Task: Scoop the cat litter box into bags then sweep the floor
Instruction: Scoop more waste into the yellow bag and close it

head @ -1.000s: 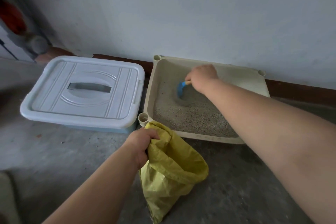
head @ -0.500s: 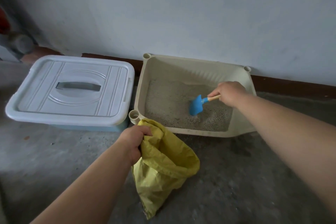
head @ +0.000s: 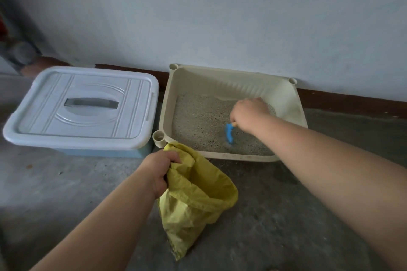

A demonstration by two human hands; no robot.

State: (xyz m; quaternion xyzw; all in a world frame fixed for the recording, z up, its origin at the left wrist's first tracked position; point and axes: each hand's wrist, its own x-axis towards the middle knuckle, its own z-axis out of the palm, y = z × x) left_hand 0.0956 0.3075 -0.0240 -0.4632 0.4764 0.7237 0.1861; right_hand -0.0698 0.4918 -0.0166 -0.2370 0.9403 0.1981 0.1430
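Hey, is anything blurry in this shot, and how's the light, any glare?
Head view: the blue scoop in the right hand is smeared by motion, while the left hand and yellow bag look sharp; head view again: the light is dim and flat, with no glare and only soft shadows, and the far left edge is dark and blurry.

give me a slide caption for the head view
Right hand digs a blue scoop into the litter box while left hand holds a yellow bag open.

Blue scoop (head: 229, 134) in litter box (head: 166, 103); bag (head: 198, 193) beside
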